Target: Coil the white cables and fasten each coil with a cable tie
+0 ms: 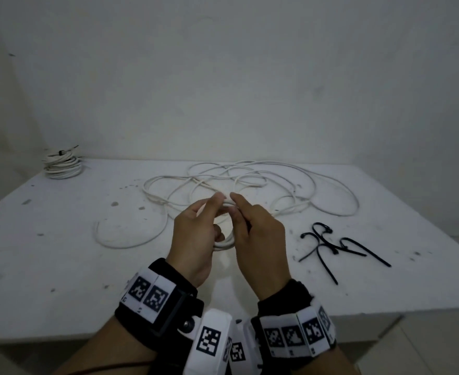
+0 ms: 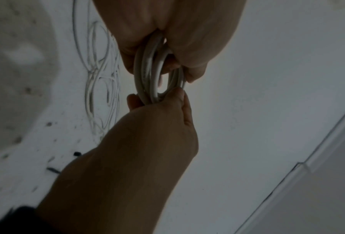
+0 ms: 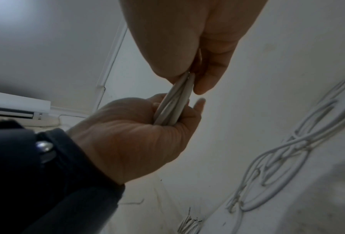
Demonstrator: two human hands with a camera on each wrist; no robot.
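A small coil of white cable [image 1: 225, 245] hangs upright between my two hands above the middle of the table. My left hand [image 1: 212, 212] grips its left side, fingers curled round the loops [image 2: 147, 71]. From the right, my right hand [image 1: 237, 207] pinches the same coil [image 3: 175, 102] at its top. The rest of the white cable [image 1: 250, 182] lies in loose tangled loops on the table behind the hands, with a free end curving to the left [image 1: 130, 242]. Three black cable ties [image 1: 331, 247] lie to the right of my right hand.
A stack of finished white coils [image 1: 63, 165], bound with a black tie, stands at the back left corner against the wall. The white table [image 1: 60, 253] is stained, and its front edge runs just under my wrists. A wall closes off the far side.
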